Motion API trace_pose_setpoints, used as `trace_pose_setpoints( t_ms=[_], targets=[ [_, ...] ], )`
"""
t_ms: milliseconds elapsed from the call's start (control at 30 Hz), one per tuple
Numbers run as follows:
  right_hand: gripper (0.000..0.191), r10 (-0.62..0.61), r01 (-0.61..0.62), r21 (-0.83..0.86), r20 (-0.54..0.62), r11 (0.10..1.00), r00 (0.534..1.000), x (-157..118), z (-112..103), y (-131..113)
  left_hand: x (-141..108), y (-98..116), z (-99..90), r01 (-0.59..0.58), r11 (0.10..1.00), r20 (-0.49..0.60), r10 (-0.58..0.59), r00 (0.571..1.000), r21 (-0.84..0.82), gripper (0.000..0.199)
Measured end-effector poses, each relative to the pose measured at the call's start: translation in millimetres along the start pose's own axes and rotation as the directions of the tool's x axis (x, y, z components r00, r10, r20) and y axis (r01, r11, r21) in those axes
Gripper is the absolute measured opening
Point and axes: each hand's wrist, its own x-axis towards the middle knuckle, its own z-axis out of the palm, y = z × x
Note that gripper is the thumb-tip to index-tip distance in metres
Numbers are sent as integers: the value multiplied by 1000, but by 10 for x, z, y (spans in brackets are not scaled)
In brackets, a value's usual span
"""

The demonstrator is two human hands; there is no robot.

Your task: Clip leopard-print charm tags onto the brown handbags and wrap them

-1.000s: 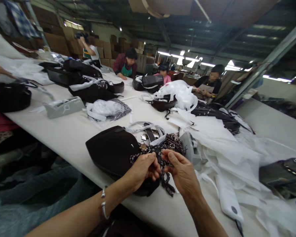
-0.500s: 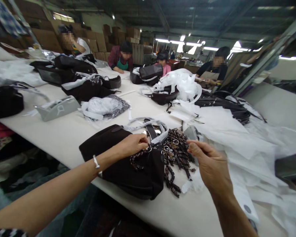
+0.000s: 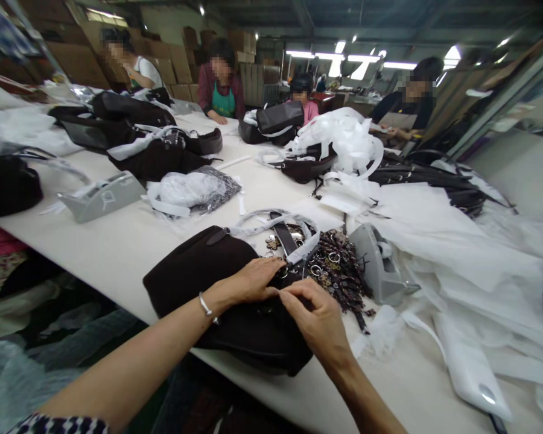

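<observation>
Grip: my left hand (image 3: 252, 282) and right hand (image 3: 322, 320) meet, fingertips closed; contents, I cannot tell.
Dark bag (image 3: 194, 268): under both, tabletop (image 3: 104, 244) probably steadying it.

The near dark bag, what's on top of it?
Left hand and right hand meet over the dark bag, and a white-wrapped handle loops at its far side. Whatever part of the bag the hands and fingers cover can't be seen.

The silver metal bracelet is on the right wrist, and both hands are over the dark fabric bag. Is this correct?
No: the head view shows the silver metal bracelet on the left wrist. The left hand and right hand are over the dark fabric bag.
</observation>
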Motion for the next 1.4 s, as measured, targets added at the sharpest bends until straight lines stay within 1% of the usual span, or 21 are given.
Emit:
trace_pose_setpoints(
  t_ms=[67,133,233,300,367,433,500,567,667,733,767,833,867,933,1000,1067,1167,1267,1400],
  targets=[
    [15,-23,23,-20,10,1000,1000,-7,108,50,53,-15,-55,-9,999,18,8,1000,53,61],
    [17,-27,28,-51,9,998,1000,-15,177,105,121,-37,-140,-19,990,61,10,998,137,55],
    [17,-25,26,-100,11,995,1000,-33,216,157,210,-94,-257,-50,967,163,9,987,251,54],
    [17,-34,37,-121,27,992,999,-50,218,169,235,-134,-293,-86,954,190,31,981,286,57],
    [17,-40,45,-131,39,990,998,-68,216,176,227,-157,-295,-131,945,163,84,983,301,55],
    [17,-39,44,-137,39,990,998,-85,215,191,194,-155,-283,-146,944,132,111,985,294,47],
    [17,-40,44,-141,29,989,999,-98,216,213,150,-125,-276,-107,957,121,77,990,269,38],
    [17,-37,39,-142,21,989,999,-107,218,236,105,-77,-271,-46,970,83,27,996,241,31],
    [16,-25,26,-139,8,990,1000,-105,218,255,46,11,-234,68,987,-51,-61,997,145,21],
    [16,-25,23,-127,-15,992,1000,-96,216,257,8,60,-174,159,986,-117,-152,981,53,13],
    [16,-29,25,-119,-34,993,999,-89,214,256,-11,76,-137,193,981,-125,-193,973,-16,11],
    [16,-47,38,-108,-88,993,995,-74,209,256,-52,87,-59,232,952,-100,-255,962,-199,15],
    [16,-60,47,-111,-118,993,991,-65,206,258,-74,83,-23,245,921,-76,-280,957,-302,18],
    [14,-94,72,-137,-166,988,982,-45,203,264,-116,65,35,269,830,-35,-327,944,-489,24],
    [13,-129,97,-175,-185,980,974,-22,206,273,-150,48,73,282,765,-15,-356,934,-579,27],
    [13,-154,115,-206,-182,972,971,3,217,285,-173,41,97,273,730,-12,-360,933,-626,25],
    [13,-164,124,-228,-167,966,972,34,237,301,-187,46,117,253,714,-36,-363,931,-652,20],
    [13,-164,122,-241,-165,963,972,54,250,312,-195,59,121,236,722,-63,-361,931,-650,17],
    [13,-161,120,-266,-138,956,977,64,257,320,-225,83,116,244,754,-72,-360,930,-610,14]
  ],
)
